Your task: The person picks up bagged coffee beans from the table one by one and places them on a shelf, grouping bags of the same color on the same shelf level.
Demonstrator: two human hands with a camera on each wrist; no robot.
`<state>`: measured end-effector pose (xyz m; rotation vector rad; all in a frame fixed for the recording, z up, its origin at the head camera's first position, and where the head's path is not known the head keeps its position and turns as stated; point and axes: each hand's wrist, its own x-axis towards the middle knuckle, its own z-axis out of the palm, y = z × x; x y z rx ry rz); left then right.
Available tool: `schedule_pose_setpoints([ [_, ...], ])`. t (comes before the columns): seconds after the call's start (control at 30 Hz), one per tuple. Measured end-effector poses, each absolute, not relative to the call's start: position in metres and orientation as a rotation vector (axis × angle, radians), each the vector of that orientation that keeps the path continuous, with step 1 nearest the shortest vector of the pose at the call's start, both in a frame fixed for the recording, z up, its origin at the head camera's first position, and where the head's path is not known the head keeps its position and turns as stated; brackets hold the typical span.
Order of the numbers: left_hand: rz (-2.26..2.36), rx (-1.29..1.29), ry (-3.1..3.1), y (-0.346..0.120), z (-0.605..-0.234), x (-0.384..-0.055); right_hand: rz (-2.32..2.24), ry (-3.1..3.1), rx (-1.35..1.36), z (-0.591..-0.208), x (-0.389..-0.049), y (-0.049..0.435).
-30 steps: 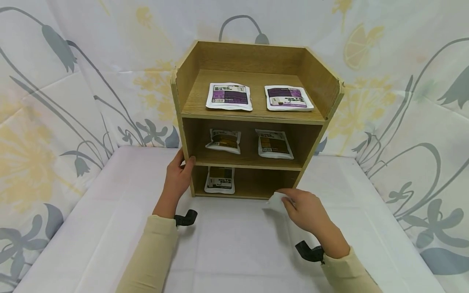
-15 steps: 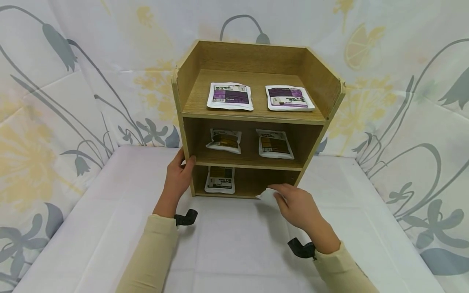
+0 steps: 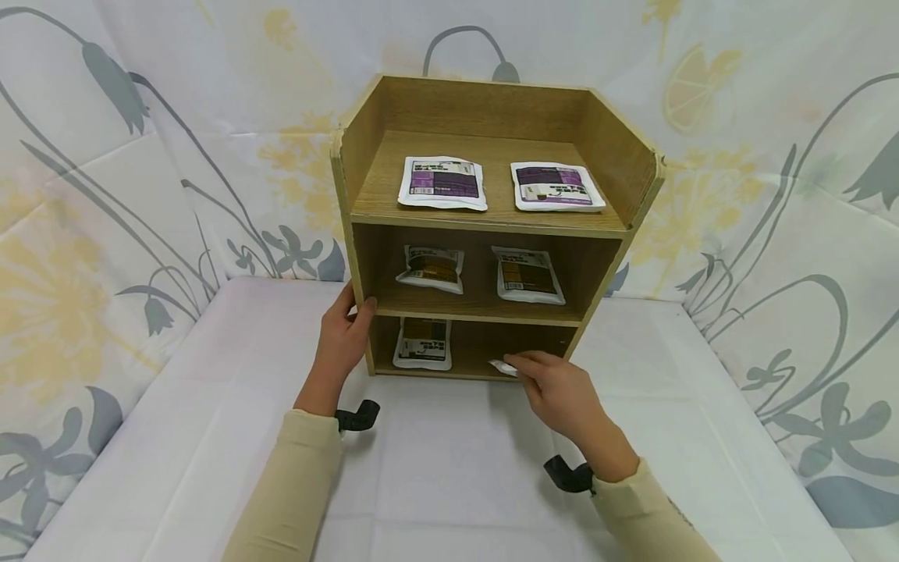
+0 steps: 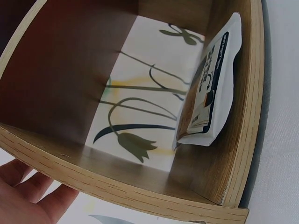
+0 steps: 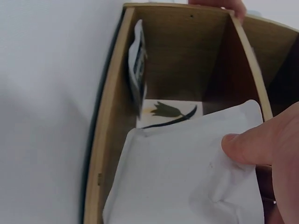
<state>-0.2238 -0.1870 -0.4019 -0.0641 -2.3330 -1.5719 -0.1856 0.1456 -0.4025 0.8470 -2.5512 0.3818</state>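
A small wooden shelf unit [image 3: 485, 228] has three levels. At its left side, my left hand [image 3: 342, 337] grips the side panel, thumb at the front edge; its fingers [image 4: 56, 200] show along the panel in the left wrist view. My right hand [image 3: 565, 394] pinches a white flat pouch [image 5: 182, 172] by its edge, thumb on the pouch's plain white face. The pouch is at the bottom level's opening, on the right. Another pouch, with a brown label [image 3: 423, 343], lies at the left of that bottom level.
Two pouches with purple labels, a left one [image 3: 442, 183] and a right one [image 3: 558, 187], lie on the top level. The middle level bears a left pouch [image 3: 431, 269] and a right pouch [image 3: 528, 276]. White cloth [image 3: 435, 468] covers the table, with a floral sheet [image 3: 211, 156] behind.
My right hand has moved left along the shelf's front with the white pouch, which has turned flatter and edge-on at the bottom opening. My left hand has stayed on the side panel.
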Motion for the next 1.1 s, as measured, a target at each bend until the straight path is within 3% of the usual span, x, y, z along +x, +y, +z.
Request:
schedule_pose_setpoints([
  [1.1, -1.606, -0.082, -2.309, -0.187, -0.402, -0.224, 0.301, -2.642, 0.924, -0.43, -0.201, 0.132],
])
